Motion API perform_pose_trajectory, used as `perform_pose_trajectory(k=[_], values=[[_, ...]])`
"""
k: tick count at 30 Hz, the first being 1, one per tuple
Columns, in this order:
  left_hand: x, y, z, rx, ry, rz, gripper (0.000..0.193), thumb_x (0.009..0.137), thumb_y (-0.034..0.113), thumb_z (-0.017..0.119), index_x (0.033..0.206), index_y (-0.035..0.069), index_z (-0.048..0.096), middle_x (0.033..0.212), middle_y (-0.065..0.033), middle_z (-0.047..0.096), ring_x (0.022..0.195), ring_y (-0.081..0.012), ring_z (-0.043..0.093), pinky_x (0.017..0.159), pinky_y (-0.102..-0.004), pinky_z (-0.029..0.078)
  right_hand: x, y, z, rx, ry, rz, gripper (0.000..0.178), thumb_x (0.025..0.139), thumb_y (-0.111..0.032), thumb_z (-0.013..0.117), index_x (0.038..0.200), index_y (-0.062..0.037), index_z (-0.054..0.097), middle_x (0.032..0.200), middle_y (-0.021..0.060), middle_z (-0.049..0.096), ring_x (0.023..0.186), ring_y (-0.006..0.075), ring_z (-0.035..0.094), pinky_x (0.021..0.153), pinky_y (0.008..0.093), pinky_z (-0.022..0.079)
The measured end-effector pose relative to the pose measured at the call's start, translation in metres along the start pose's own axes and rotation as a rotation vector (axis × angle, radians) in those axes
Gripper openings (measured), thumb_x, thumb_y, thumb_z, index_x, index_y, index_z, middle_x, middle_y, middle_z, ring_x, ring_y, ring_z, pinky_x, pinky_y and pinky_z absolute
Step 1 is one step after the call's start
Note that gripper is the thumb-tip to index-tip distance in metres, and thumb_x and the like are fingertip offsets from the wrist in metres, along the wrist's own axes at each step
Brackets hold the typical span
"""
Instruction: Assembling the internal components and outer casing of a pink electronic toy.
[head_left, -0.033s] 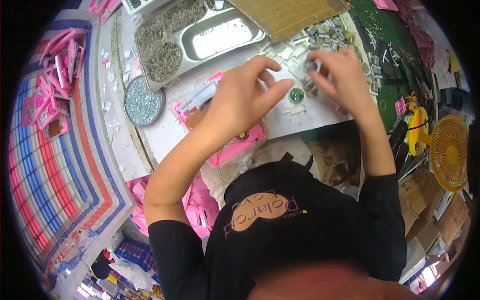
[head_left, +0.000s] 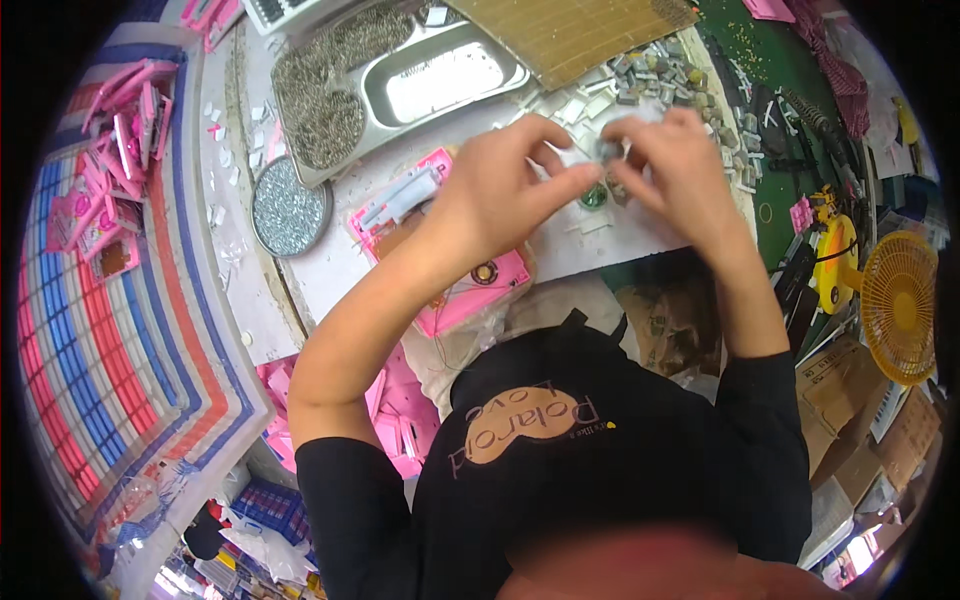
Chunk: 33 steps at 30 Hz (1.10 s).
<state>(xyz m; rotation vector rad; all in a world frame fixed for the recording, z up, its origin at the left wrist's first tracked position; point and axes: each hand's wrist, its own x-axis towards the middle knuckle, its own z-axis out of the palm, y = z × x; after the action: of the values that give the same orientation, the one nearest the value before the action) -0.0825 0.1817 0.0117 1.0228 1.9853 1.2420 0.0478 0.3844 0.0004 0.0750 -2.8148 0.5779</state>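
My right hand (head_left: pixel 680 175) pinches a small grey piece (head_left: pixel 608 150) between thumb and fingers; blur hides its exact kind. Facing it, my left hand (head_left: pixel 505 190) has its thumb and curved fingers apart, with nothing visible between them. The left thumb tip comes close to the grey piece. Just below the fingertips sits a small round container with green contents (head_left: pixel 594 195), partly covered by the left thumb. Beneath my left forearm lies a pink plastic housing (head_left: pixel 480 290) with grey parts (head_left: pixel 400 198) on it and thin wires.
Beyond the hands are scattered white and grey small blocks (head_left: pixel 640 80) and a brown board (head_left: pixel 570 35). A metal tray (head_left: pixel 400 125) holds many small metal pieces. A round dish of screws (head_left: pixel 290 207) stands left. Pink parts (head_left: pixel 110 180) lie farther left; a yellow fan (head_left: pixel 900 308) is at right.
My hands have come closer together. The left has shifted slightly right, and the right has brought the grey piece left and a little nearer.
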Motion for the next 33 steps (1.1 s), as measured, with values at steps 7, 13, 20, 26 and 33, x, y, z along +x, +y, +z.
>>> perform_pose_trajectory(k=[7, 13, 20, 26, 33], values=[[0.019, 0.01, 0.019, 0.279, -0.02, 0.474, 0.015, 0.084, 0.005, 0.075, 0.093, 0.002, 0.062, 0.081, -0.0104, 0.066, 0.068, -0.0235, 0.067, 0.06, -0.0364, 0.054, -0.032, -0.022, 0.007, 0.924, 0.163, 0.398, 0.028, 0.09, -0.01, 0.071, 0.116, -0.0073, 0.062, 0.081, 0.0051, 0.071, 0.073, 0.017, 0.067, 0.072, 0.0318, 0.051], [0.05, 0.029, 0.033, 0.533, -0.179, 0.814, 0.015, 0.08, 0.005, 0.074, 0.092, 0.006, 0.064, 0.082, -0.0098, 0.067, 0.075, -0.0281, 0.069, 0.063, -0.0391, 0.055, -0.061, 0.003, 0.017, 1.623, 0.173, 0.649, 0.041, 0.093, -0.001, 0.068, 0.132, -0.0022, 0.056, 0.083, 0.0064, 0.067, 0.074, 0.0113, 0.063, 0.066, 0.0237, 0.049], [0.217, 0.014, 0.07, 0.543, 0.122, 0.251, 0.016, 0.085, 0.022, 0.071, 0.088, 0.009, 0.08, 0.089, -0.014, 0.076, 0.08, -0.0269, 0.074, 0.074, -0.0366, 0.058, -0.084, 0.006, 0.012, 1.591, 0.416, 0.702, 0.046, 0.091, 0.002, 0.069, 0.135, -0.0016, 0.055, 0.089, 0.0068, 0.067, 0.073, 0.0082, 0.058, 0.067, 0.0212, 0.047], [0.269, 0.03, 0.118, 0.787, 0.178, -0.084, 0.026, 0.087, 0.024, 0.066, 0.103, 0.007, 0.078, 0.103, -0.0198, 0.075, 0.097, -0.0379, 0.072, 0.091, -0.0483, 0.053, -0.1, 0.005, 0.005, 1.51, 0.428, 0.655, 0.045, 0.091, 0.004, 0.068, 0.134, 0.0002, 0.056, 0.09, 0.0065, 0.067, 0.075, 0.0073, 0.058, 0.067, 0.0203, 0.046], [0.296, 0.003, 0.136, 0.761, 0.241, -0.013, 0.035, 0.09, 0.036, 0.065, 0.106, 0.008, 0.08, 0.111, -0.0191, 0.075, 0.107, -0.0373, 0.072, 0.099, -0.0549, 0.047, -0.111, 0.009, 0.005, 1.46, 0.498, 0.697, 0.046, 0.09, 0.005, 0.069, 0.133, 0.002, 0.056, 0.089, 0.0057, 0.066, 0.075, 0.0082, 0.058, 0.068, 0.0202, 0.046]])
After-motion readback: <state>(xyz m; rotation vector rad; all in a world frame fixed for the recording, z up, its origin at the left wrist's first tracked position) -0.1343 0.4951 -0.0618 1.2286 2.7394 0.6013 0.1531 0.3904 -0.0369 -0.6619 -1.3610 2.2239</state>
